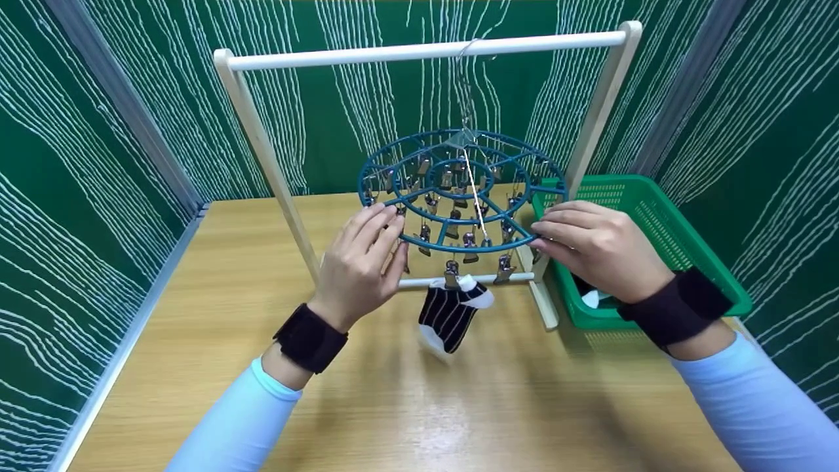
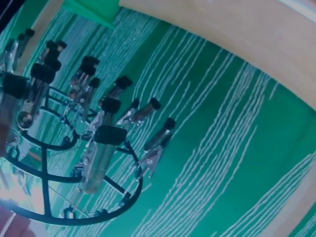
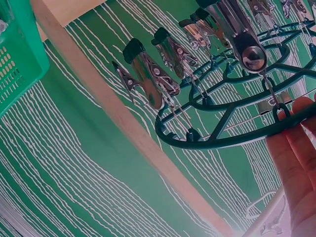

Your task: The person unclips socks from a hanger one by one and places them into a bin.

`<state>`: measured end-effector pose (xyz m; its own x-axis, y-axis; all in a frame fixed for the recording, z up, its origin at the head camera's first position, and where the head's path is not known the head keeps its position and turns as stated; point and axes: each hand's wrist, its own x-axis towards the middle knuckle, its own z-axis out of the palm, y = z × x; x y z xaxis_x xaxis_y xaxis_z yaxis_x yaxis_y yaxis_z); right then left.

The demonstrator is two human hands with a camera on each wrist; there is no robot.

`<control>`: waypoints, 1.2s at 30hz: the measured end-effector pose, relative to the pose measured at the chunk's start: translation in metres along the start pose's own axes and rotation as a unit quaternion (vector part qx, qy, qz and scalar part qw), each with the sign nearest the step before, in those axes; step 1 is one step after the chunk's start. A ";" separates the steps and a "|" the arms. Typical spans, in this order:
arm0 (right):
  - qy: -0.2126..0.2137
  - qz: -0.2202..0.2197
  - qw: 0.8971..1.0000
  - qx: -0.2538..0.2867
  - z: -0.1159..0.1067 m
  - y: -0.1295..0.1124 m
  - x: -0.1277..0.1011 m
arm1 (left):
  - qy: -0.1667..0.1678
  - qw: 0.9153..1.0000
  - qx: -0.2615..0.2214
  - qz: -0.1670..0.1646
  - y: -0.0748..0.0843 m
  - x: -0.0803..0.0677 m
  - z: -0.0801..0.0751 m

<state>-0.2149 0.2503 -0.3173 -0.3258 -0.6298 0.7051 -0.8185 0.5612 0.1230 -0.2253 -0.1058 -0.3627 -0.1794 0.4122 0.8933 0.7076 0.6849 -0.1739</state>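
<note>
- While the round blue peg hanger (image 1: 462, 190) hangs by its wire hook from the top bar of the wooden rack (image 1: 426, 50), both hands are on its outer ring, so the step in hand looks like steadying or turning the ring.
- One striped sock (image 1: 452, 314) is clipped by a metal peg (image 1: 451, 273) at the near rim and dangles just above the table (image 1: 196, 328); the other pegs in view hold nothing.
- Left hand (image 1: 359, 265): straight, relaxed fingers rest against the ring's left edge; nothing is gripped. Its wrist view shows only pegs and rings, with no fingers clearly in frame.
- Right hand (image 1: 600, 248): fingers extended along the ring's right edge; in the right wrist view the fingertips (image 3: 296, 143) press up under the rim rather than curl round it.
- Green basket (image 1: 662, 223) sits to the right, just beside the rack's foot, with what seems another sock inside, partly hidden by the wrist.
- Judged from this, the next move calls for bringing a free peg to the front, with a light touch so the ring doesn't swing.
</note>
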 end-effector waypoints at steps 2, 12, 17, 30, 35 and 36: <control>0.003 -0.001 1.000 0.005 0.001 0.000 0.001 | 0.023 1.000 -0.006 0.013 0.003 0.000 0.000; -0.009 0.006 1.000 -0.004 0.001 -0.002 0.002 | -0.021 0.986 -0.162 -0.014 0.044 -0.001 0.008; -0.011 0.009 1.000 -0.005 0.001 -0.002 0.002 | -0.145 0.955 -0.223 -0.130 0.052 -0.001 0.007; -0.002 0.007 1.000 -0.003 0.002 -0.005 0.002 | -0.274 0.826 -0.427 -0.245 0.041 0.007 0.012; 0.006 0.009 1.000 0.000 0.002 -0.005 0.001 | -0.274 0.828 -0.422 -0.245 0.042 0.010 0.012; 0.007 0.009 1.000 -0.002 0.002 -0.005 0.000 | -0.274 0.829 -0.420 -0.247 0.042 0.010 0.012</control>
<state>-0.2117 0.2462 -0.3196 -0.3341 -0.6121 0.7168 -0.8104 0.5749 0.1132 -0.2060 -0.0656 -0.3658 -0.7105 0.5736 0.4077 0.6404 0.2868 0.7125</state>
